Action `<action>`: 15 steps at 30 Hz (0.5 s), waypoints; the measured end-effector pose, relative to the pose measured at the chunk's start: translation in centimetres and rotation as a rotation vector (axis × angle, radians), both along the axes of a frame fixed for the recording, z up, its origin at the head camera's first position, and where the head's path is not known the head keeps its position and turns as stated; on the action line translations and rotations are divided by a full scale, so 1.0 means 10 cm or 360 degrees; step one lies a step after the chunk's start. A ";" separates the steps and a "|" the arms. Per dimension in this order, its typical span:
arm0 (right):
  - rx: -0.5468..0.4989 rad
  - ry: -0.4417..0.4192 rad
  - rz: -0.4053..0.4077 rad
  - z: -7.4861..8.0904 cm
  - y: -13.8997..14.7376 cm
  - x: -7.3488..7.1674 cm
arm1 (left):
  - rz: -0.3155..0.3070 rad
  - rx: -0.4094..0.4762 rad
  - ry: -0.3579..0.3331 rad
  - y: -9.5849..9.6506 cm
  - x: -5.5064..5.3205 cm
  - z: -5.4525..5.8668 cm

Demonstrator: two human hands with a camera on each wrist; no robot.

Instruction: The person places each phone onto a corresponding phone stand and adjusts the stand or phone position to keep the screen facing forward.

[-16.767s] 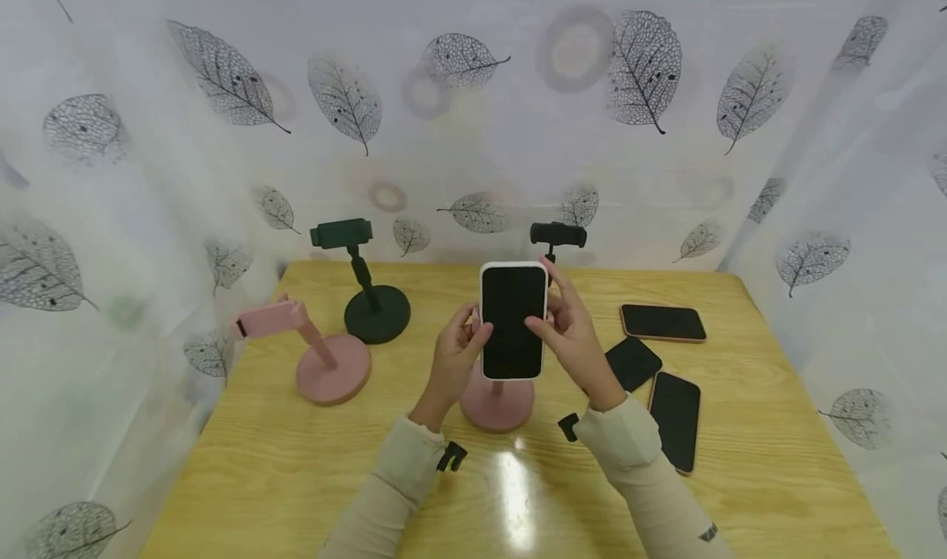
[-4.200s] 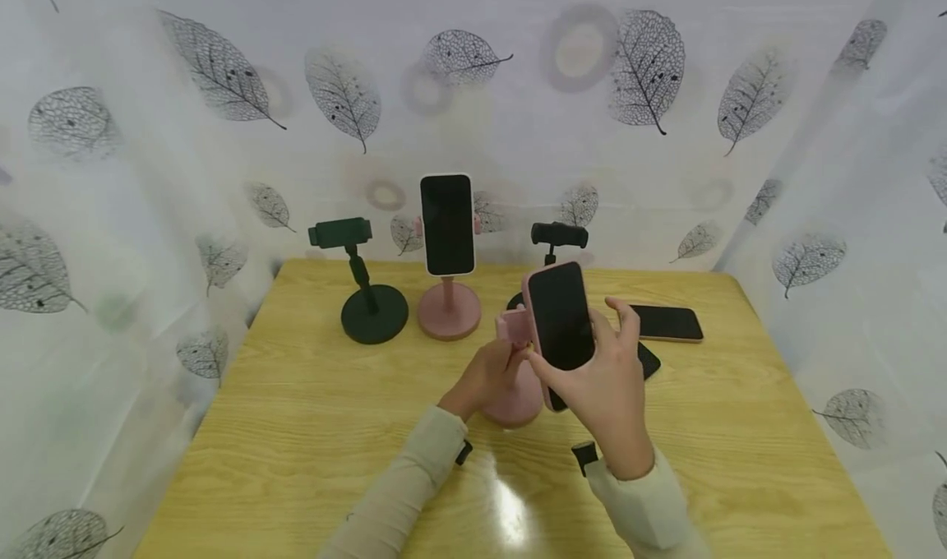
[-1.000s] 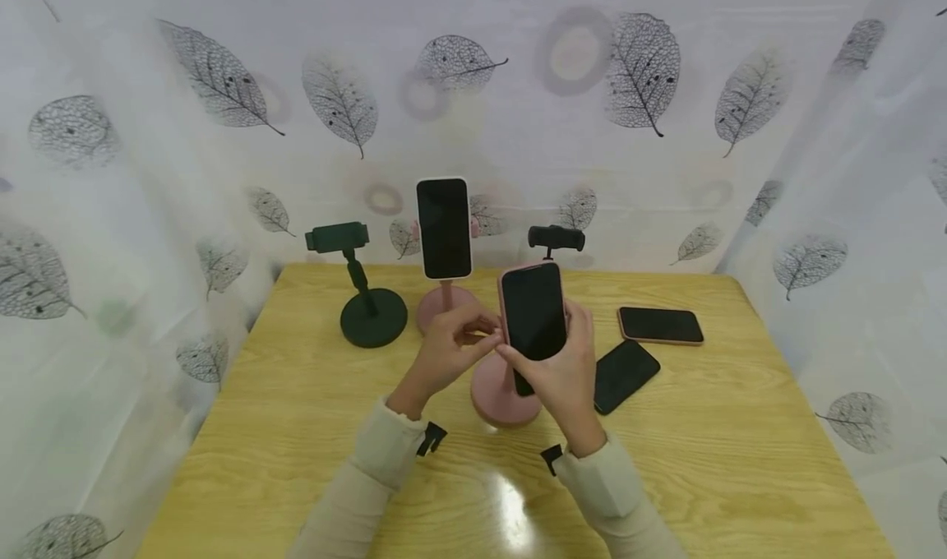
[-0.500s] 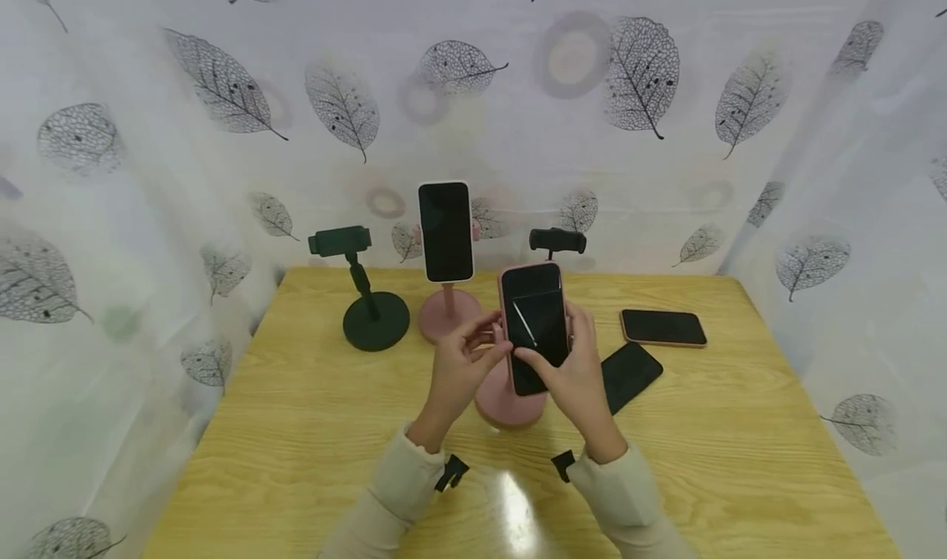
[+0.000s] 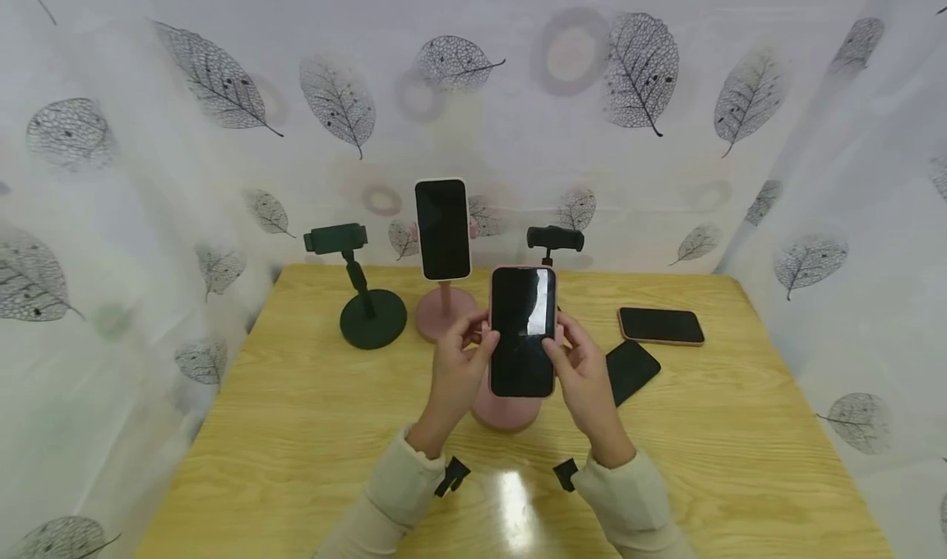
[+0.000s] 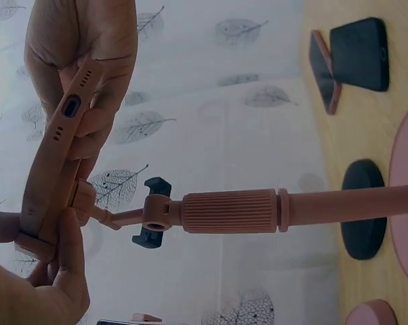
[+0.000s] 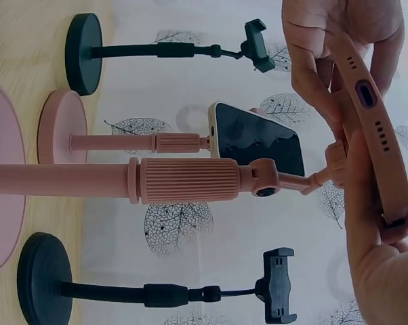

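A smartphone in a pink case (image 5: 522, 337) stands upright at the head of the nearer pink phone stand (image 5: 506, 413), its screen facing me. My left hand (image 5: 455, 376) pinches its left edge, thumb in front and fingers behind. The right hand (image 5: 589, 382) pinches the right edge the same way. In the right wrist view the pink case (image 7: 373, 128) is seen edge-on against the stand's clamp, below which runs a ribbed collar (image 7: 189, 181). In the left wrist view fingers of both hands wrap the case (image 6: 51, 152); part of the clamp is hidden behind them.
Behind stand a dark green phone stand (image 5: 373, 318), a pink stand (image 5: 446, 308) bearing a white-cased phone (image 5: 444, 230), and a black stand (image 5: 555, 238). Two phones lie at the right: a pink-edged one (image 5: 661, 326) and a dark one (image 5: 632, 371). A leaf-print curtain surrounds the table (image 5: 296, 460).
The pink-cased phone has turned from tilted to upright and my hands now grip both its edges. Since the oldest frame, the white-cased phone went into a pink stand at the back.
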State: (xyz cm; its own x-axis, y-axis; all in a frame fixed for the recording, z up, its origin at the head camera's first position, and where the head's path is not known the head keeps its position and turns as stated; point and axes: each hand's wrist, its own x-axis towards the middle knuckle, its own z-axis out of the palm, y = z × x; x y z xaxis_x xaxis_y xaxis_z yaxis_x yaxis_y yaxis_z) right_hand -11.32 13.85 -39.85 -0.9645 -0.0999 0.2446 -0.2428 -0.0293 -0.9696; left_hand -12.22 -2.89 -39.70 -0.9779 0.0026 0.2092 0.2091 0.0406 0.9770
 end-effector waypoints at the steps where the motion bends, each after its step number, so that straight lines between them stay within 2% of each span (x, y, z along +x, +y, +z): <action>1: 0.0012 0.0010 -0.0019 0.00 0.00 0.00 | -0.0015 -0.0002 -0.0009 -0.01 0.00 0.00; 5: 0.0097 0.0047 -0.0065 -0.03 0.00 0.00 | -0.0087 0.0004 -0.0025 -0.04 -0.01 -0.01; 9: 0.0132 0.0094 -0.0116 -0.06 0.00 0.00 | -0.0156 -0.0011 0.0044 -0.06 -0.01 -0.03; 15: 0.0101 0.0004 -0.0067 -0.06 -0.02 0.00 | -0.0166 -0.0002 0.0115 -0.08 -0.04 -0.09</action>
